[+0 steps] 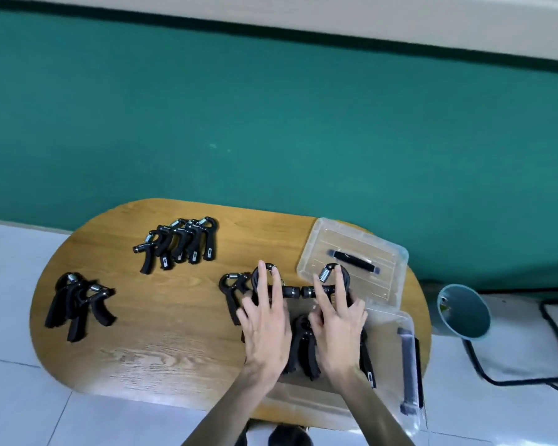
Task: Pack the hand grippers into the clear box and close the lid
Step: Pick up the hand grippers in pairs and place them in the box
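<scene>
Far out to the left of both hands, two heaps of hand grippers wait on the table (161, 333): a near pile (78, 304) and a farther pile (181, 241). One loose gripper (232, 294) lies just left of the left hand (266, 326). That hand is spread flat, fingers splayed, pressing on a gripper (260, 280) rather than closing around it. The right hand (339, 329) does the same on its own gripper (331, 278), whose knob end meets the other's between the hands. Both hands sit over the clear box (390, 320), with one more gripper (303, 346) between the wrists. The lid (351, 252) rests beyond the right hand. To settle this pair well, I would press evenly, nest handles flat, and keep springs below the rim so the lid can seat.
</scene>
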`<state>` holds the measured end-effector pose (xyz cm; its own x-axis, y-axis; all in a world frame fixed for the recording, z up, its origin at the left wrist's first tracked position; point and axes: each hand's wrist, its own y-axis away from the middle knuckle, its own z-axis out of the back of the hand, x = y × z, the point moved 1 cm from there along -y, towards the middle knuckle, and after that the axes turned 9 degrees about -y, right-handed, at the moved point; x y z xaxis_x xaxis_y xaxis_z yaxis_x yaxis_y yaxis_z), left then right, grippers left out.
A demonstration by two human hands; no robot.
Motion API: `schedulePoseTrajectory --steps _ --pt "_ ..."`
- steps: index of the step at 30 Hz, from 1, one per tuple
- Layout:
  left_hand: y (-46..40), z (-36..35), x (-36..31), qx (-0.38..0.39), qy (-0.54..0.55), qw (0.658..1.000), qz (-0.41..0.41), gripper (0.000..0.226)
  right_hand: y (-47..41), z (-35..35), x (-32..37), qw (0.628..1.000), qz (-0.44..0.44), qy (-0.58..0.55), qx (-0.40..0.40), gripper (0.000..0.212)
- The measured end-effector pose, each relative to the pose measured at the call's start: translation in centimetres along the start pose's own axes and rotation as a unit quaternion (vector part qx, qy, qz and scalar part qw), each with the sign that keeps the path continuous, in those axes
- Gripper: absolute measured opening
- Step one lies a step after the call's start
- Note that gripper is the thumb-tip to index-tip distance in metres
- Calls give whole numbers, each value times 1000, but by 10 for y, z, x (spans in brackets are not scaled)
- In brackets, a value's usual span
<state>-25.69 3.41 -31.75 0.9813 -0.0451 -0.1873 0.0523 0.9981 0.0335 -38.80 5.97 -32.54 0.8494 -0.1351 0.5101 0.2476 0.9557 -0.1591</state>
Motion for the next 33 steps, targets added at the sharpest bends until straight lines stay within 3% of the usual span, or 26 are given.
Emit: schedulePoseTrajectory --steps 7,15,33 --pt "44 -32 -59 54 -12 998 -33 99 49 26 -65 997 -71 1 5 75" --pt "63 -82 -74 112 -40 992 -54 94 80 7 -108 986 -155 -32 43 75" --pt "43 -161 -61 261 -109 959 -32 89 78 -60 -157 977 -177 -8 117 73"
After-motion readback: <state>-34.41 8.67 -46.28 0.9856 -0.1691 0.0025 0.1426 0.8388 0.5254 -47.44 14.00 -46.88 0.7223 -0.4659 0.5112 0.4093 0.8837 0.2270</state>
